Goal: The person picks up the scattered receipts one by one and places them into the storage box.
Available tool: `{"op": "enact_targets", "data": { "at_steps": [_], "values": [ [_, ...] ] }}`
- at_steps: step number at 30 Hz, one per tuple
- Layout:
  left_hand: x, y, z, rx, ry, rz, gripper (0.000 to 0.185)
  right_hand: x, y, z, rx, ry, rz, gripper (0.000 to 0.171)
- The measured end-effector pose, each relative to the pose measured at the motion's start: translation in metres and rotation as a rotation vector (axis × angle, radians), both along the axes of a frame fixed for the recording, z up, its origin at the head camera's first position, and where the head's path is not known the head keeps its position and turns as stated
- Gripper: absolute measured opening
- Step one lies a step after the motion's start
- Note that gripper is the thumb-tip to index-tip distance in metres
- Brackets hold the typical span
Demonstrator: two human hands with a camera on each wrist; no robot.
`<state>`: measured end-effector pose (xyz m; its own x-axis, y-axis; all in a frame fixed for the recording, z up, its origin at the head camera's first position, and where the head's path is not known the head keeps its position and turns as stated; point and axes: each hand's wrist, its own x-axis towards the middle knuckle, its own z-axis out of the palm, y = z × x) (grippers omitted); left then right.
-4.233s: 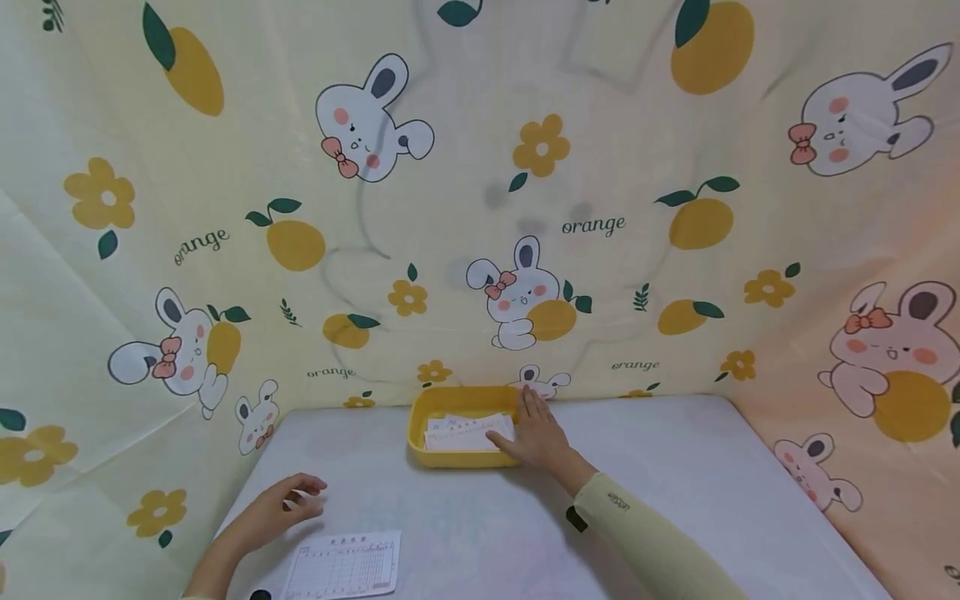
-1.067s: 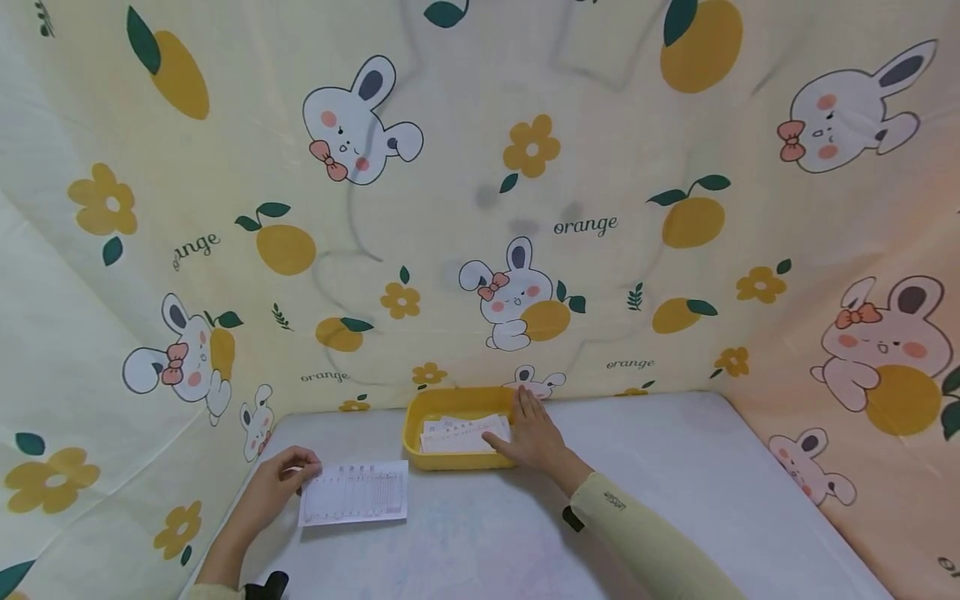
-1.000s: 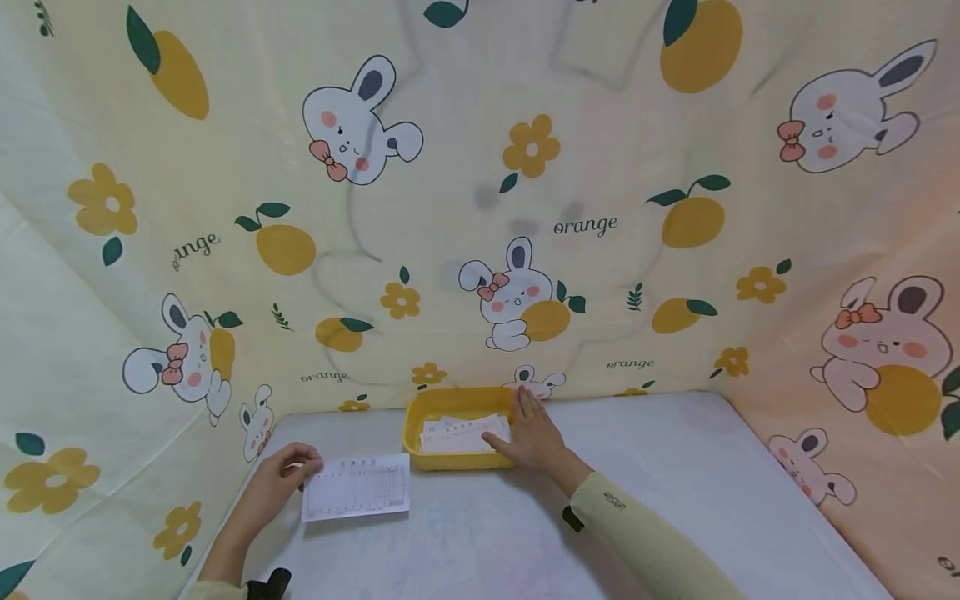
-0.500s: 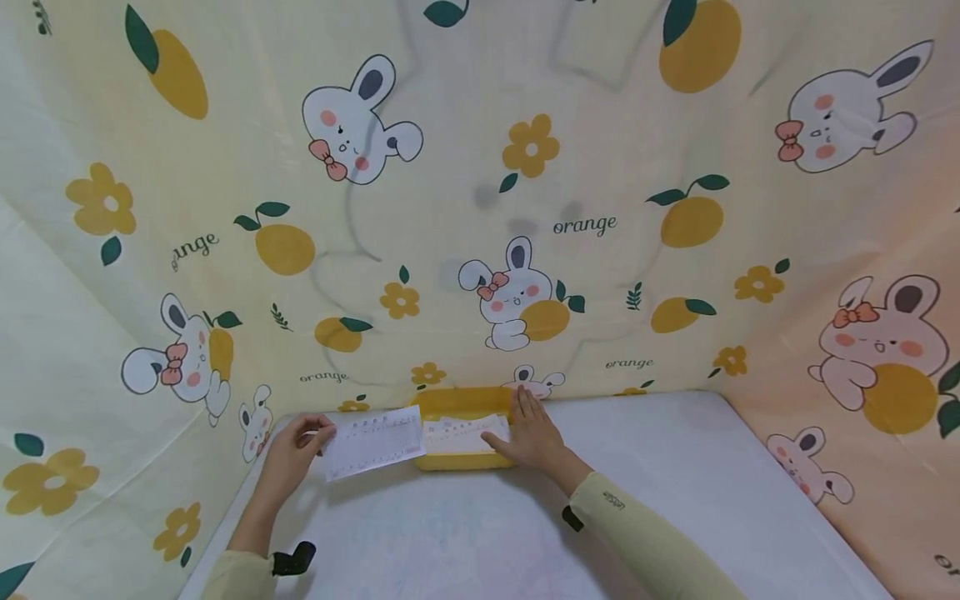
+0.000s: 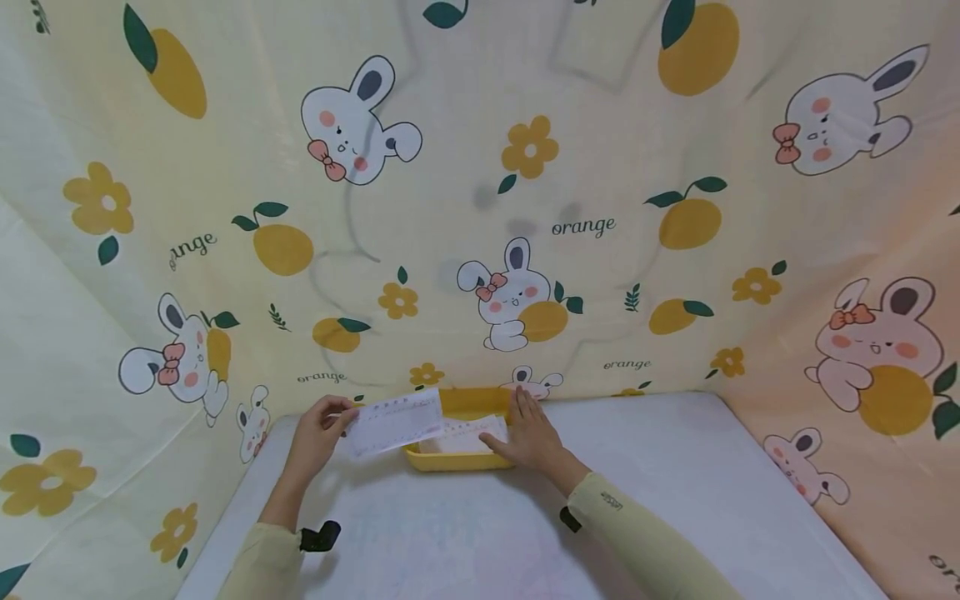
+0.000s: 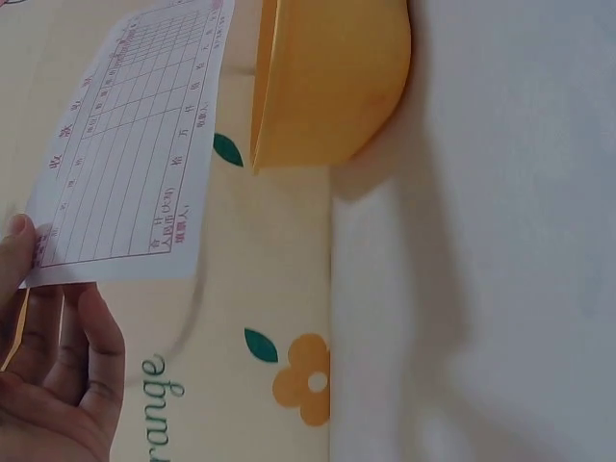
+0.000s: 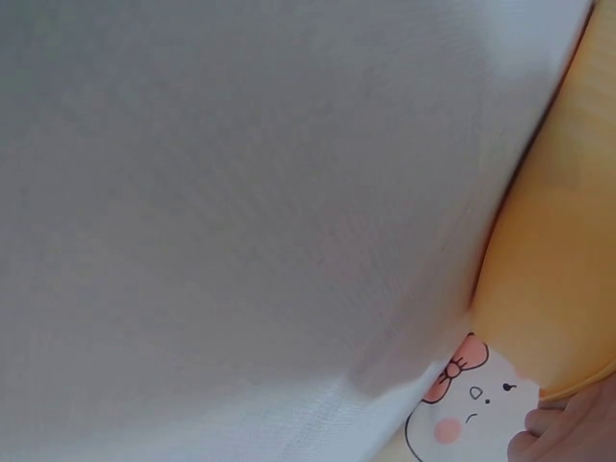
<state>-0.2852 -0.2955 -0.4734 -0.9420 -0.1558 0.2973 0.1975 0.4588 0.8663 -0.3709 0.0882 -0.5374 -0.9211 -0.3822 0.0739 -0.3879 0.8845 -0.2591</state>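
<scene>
Paper slip (image 5: 395, 420), pinched by left hand (image 5: 318, 431), overhangs yellow tray (image 5: 457, 459).

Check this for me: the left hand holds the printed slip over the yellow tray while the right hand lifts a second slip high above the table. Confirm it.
Not quite. The left hand does hold the printed slip over the yellow tray, but the right hand lifts nothing: it rests flat at the tray's right edge, its fingers on the papers inside. The head view shows this.
</scene>
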Motion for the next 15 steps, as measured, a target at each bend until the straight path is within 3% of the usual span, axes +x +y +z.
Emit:
{"op": "enact_targets", "data": {
  "at_steps": [15],
  "values": [
    [-0.032, 0.042, 0.001, -0.001, -0.042, -0.057, 0.016, 0.005, 0.001, 0.005, -0.014, 0.023, 0.018, 0.117]
  ]
}}
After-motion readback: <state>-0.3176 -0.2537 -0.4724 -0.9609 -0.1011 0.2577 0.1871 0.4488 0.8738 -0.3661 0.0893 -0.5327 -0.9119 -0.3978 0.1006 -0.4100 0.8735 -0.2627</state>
